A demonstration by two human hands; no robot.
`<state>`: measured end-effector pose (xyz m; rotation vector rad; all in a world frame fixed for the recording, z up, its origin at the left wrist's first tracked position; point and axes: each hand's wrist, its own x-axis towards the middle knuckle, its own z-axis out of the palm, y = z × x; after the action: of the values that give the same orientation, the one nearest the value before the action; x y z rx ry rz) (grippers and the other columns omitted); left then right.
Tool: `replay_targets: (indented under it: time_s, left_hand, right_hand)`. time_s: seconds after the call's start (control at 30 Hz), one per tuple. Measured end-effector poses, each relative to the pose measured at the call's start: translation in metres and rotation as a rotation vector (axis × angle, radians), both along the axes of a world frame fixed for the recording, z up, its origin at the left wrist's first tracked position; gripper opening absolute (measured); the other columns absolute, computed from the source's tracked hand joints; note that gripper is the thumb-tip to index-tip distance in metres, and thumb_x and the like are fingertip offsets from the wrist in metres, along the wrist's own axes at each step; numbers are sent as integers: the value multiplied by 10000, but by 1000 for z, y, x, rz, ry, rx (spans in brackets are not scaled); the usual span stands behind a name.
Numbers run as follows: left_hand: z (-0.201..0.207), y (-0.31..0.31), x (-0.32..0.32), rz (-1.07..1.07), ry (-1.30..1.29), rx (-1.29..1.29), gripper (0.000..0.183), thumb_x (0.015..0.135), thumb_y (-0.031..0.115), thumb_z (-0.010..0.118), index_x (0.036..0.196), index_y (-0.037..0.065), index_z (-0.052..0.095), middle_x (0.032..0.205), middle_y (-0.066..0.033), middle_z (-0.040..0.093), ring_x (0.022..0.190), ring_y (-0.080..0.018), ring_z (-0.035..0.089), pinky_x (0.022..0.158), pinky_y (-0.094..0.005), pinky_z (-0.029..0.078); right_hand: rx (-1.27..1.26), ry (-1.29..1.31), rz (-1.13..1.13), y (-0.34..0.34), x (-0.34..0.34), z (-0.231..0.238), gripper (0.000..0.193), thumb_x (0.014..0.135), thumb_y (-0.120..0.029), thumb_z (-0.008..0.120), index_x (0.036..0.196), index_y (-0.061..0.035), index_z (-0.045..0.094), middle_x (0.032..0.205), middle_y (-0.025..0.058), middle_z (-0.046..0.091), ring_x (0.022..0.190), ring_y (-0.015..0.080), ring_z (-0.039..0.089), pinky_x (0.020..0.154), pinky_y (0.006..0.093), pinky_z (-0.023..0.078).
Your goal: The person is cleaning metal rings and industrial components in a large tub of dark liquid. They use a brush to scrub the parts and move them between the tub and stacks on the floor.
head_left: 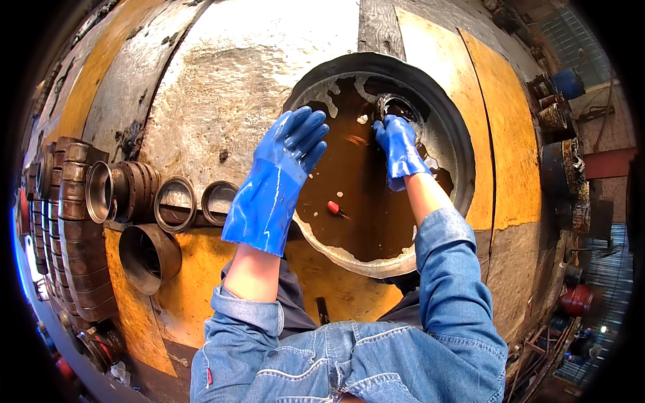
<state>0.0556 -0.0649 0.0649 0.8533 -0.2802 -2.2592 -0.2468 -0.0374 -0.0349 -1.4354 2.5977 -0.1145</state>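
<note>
A wide black tub (463, 151) holds brown, murky liquid with foam around its edge. My right hand (401, 146), in a long blue rubber glove, reaches into its far right part. Its fingers close on the near side of a round metal ring (398, 106), which lies partly in the liquid. Wet and shiny, my gloved left hand (290, 142) hovers by the tub's left rim with fingers stretched out and nothing in them. Something with a red end (334, 207) pokes out of the liquid nearer to me; the rest of it is submerged.
Left of the tub, metal rings (176, 204) stand on edge, with a wider metal cylinder (150, 258) nearer me. Stacked brown metal rings (84, 228) line the far left. Worn yellow and grey boards (222, 87) form the floor. Drums, including a blue one (568, 83), stand far right.
</note>
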Motion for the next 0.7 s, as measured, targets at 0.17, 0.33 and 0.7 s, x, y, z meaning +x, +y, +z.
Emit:
replay_targets:
  time_s: [0.17, 0.33, 0.7]
  left_hand:
    - [2, 0, -5, -15, 9, 37, 416, 1126, 376, 489, 1399, 110, 657, 1448, -114, 665, 1299, -281, 657, 1028, -453, 591]
    - [0, 4, -8, -55, -5, 8, 411, 1114, 381, 516, 1391, 118, 666, 1438, -98, 674, 1273, -268, 671, 1010, -438, 593]
    - [2, 6, -20, -59, -8, 33, 387, 1115, 375, 532, 1386, 133, 667, 1407, -82, 695, 1231, -250, 693, 996, -405, 599]
  right_hand:
    - [-234, -97, 97, 22, -9, 2, 386, 990, -366, 648, 1063, 1, 740, 1072, 263, 747, 1071, 446, 702, 956, 497, 557]
    - [-218, -264, 103, 26, 2, 27, 365, 994, -325, 658, 1047, 31, 720, 1059, 300, 726, 1059, 482, 683, 921, 518, 543]
    - [-58, -733, -98, 25, -20, 43, 513, 993, -381, 686, 1333, 1, 703, 1175, 125, 768, 1085, 232, 702, 958, 369, 520]
